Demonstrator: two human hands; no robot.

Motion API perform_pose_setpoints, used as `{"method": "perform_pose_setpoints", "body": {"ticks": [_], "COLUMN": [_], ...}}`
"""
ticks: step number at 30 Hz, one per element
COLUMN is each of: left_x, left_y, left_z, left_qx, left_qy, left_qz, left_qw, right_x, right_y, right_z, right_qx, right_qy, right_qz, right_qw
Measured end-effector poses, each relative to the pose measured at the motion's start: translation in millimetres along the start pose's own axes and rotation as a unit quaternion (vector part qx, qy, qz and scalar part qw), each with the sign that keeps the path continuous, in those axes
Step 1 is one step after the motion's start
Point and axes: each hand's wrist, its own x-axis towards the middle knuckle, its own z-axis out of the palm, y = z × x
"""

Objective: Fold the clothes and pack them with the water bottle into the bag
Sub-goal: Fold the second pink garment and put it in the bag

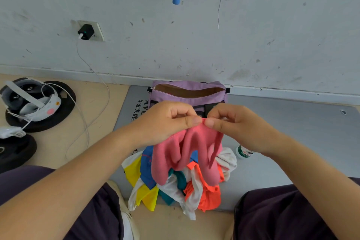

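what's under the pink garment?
Under the pink garment, pinched by both hands, lies a clothes pile: yellow, blue, white, teal, orange pieces on the grey mat. The pile's middle is covered.

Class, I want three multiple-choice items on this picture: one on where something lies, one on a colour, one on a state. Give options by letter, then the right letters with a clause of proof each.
1. Where does the water bottle lie?
A. inside the bag
B. on the grey mat, right of the pile of clothes
C. on the black weight plates

2. What colour is the bag?
A. purple
B. green
C. black

3. How is the pink garment held?
A. it lies flat and folded on the mat
B. the left hand alone holds it
C. both hands pinch its top edge

Right letters: 1 B, the bottle rests on the mat under the right hand; 2 A, its cloth is purple, mouth open; 3 C, the left hand and right hand meet at its edge and it hangs over the pile.
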Motion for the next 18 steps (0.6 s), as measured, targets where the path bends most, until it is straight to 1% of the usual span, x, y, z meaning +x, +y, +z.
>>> {"method": "perform_pose_setpoints", "body": {"ticks": [2, 3, 5, 7, 9, 11, 12, 13, 14, 16, 17, 18], "left_x": [0, 0, 1, 3, 6, 8, 8, 8, 7, 4, 3, 3], "left_y": [0, -1, -3, -5, -7, -12, -13, -15, -15, -12, -11, -10], "left_z": [-1, -2, -4, -6, -8, -9, -9, -8, -6, 3, 9, 13], "left_qx": [0.007, 0.011, 0.03, 0.053, 0.06, 0.06, 0.057, 0.05, 0.042, 0.028, 0.026, 0.026], "left_qy": [0.008, 0.024, 0.075, 0.13, 0.188, 0.227, 0.225, 0.202, 0.16, 0.037, -0.008, -0.03], "left_qz": [0.009, 0.015, 0.024, 0.026, 0.006, -0.032, -0.052, -0.065, -0.073, -0.059, -0.046, -0.036], "left_qw": [1.0, 1.0, 0.996, 0.99, 0.98, 0.971, 0.971, 0.976, 0.984, 0.997, 0.999, 0.999], "right_x": [-1, -1, 2, 5, 6, 5, 4, 2, 1, -2, -3, -3], "right_y": [-1, -1, 2, 6, 10, 10, 10, 9, 8, 5, 4, 4], "right_z": [-3, -4, -9, -13, -18, -20, -20, -18, -14, -6, -2, 0], "right_qx": [0.01, 0.009, -0.019, -0.078, -0.126, -0.113, -0.078, -0.033, 0.012, 0.085, 0.109, 0.122], "right_qy": [-0.002, -0.005, -0.004, 0.007, 0.031, 0.048, 0.045, 0.032, 0.013, -0.026, -0.041, -0.052], "right_qz": [0.001, 0.004, 0.015, 0.029, 0.039, 0.034, 0.027, 0.023, 0.021, 0.015, 0.006, -0.001], "right_qw": [1.0, 1.0, 1.0, 0.997, 0.991, 0.992, 0.996, 0.999, 1.0, 0.996, 0.993, 0.991]}}
